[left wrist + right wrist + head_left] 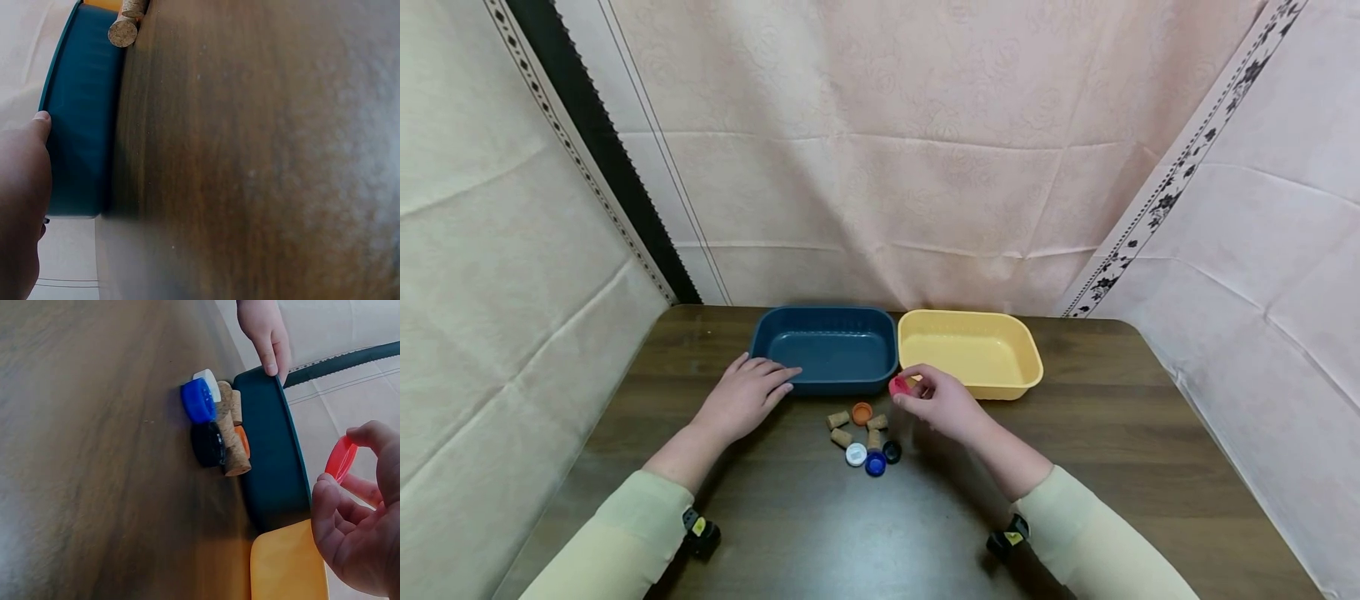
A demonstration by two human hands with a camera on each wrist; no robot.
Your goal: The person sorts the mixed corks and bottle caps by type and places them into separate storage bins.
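My right hand (936,402) pinches a red bottle cap (341,459) between thumb and fingertips, raised near where the two tubs meet. My left hand (747,398) rests on the near left corner of the dark teal tub (842,388), fingers fairly straight and reaching over the rim. Its thumb (41,119) lies at the rim in the left wrist view. Between the hands, a loose group lies on the table: several corks (841,437), an orange cap (862,413), a white cap (856,454), a blue cap (876,463) and a black cap (892,452).
A yellow tub (970,320) stands to the right, side by side with the teal one. Both sit at the back of a brown wooden table (820,533). Pale patterned cloth (880,183) hangs behind and along both sides.
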